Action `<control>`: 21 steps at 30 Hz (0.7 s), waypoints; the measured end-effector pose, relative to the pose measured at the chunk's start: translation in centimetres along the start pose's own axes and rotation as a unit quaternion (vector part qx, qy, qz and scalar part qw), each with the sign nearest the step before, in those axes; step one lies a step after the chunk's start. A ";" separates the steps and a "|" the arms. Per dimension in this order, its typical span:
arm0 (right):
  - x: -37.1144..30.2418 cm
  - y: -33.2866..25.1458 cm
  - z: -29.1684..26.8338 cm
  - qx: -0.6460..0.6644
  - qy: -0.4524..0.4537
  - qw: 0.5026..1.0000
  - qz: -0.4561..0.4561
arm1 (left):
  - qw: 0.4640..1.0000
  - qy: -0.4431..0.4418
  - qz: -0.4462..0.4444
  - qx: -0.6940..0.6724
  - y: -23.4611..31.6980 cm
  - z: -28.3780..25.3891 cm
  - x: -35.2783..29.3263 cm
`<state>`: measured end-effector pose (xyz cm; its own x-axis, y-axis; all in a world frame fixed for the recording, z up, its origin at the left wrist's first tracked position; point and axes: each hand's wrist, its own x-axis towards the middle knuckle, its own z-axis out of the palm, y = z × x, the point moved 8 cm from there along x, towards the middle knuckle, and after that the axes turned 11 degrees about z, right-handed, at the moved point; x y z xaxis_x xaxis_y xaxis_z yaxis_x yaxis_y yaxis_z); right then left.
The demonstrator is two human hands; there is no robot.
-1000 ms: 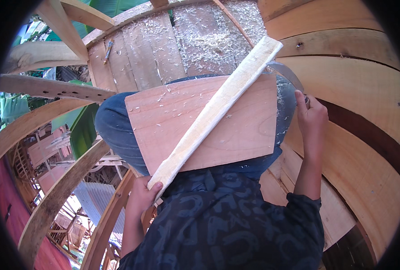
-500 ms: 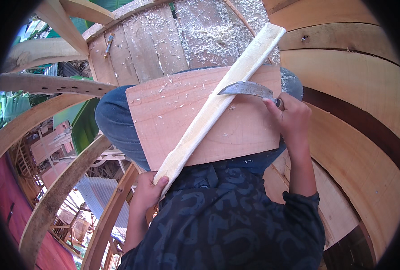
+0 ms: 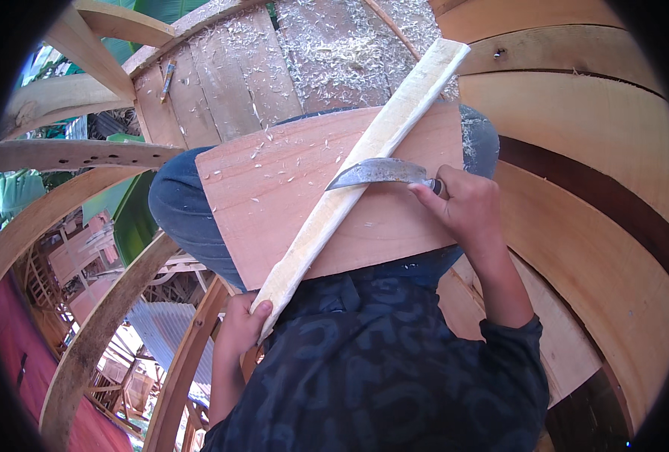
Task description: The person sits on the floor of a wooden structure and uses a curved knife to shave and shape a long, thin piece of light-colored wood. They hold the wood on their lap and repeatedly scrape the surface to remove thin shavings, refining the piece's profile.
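Note:
A long pale strip of wood (image 3: 349,188) slants across a flat wooden board (image 3: 394,218) that lies over my lap. My left hand (image 3: 242,324) grips the near end of the strip, thumb on top. In my right hand (image 3: 466,207) is the handle of a curved knife (image 3: 383,172). Its blade lies across the middle of the strip, with the tip reaching past the left edge. Most of the handle is hidden inside my fingers. Small shavings are scattered on the board.
Planked flooring (image 3: 221,83) ahead is strewn with wood shavings (image 3: 349,49). A small marker-like stick (image 3: 168,80) lies at its left. Wide planks (image 3: 575,113) form a wall close on my right. Open curved timbers (image 3: 101,324) stand on the left, with a drop beyond them.
The knife and my right hand have moved down along the strip, toward me and to the left. My left hand keeps its hold, and the whole view has shifted slightly.

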<state>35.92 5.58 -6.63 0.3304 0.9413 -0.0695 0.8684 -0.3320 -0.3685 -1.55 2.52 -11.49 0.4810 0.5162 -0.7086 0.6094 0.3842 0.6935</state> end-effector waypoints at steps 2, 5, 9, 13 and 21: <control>0.6 0.8 0.1 -0.023 0.001 1.000 0.018 | 1.000 0.012 0.006 -0.010 0.6 0.1 -0.5; 1.0 1.7 0.1 -0.033 0.028 0.999 0.021 | 0.999 0.002 -0.027 -0.032 0.2 0.8 -0.7; 2.0 4.0 -0.7 -0.078 0.060 0.993 0.066 | 0.999 0.000 -0.017 -0.036 0.7 1.1 -0.7; 2.0 3.3 -1.3 -0.073 0.073 0.993 0.064 | 1.000 -0.002 -0.010 -0.027 0.8 1.3 -0.7; 0.8 3.2 -0.1 0.015 0.030 0.988 0.153 | 1.000 0.014 -0.021 -0.002 0.6 1.2 -0.9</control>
<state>39.05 5.29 -7.82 0.5976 0.7916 -0.1274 0.7136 -0.5975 -0.3657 -0.85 1.41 -10.59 0.4370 0.5216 -0.7328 0.6260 0.4086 0.6642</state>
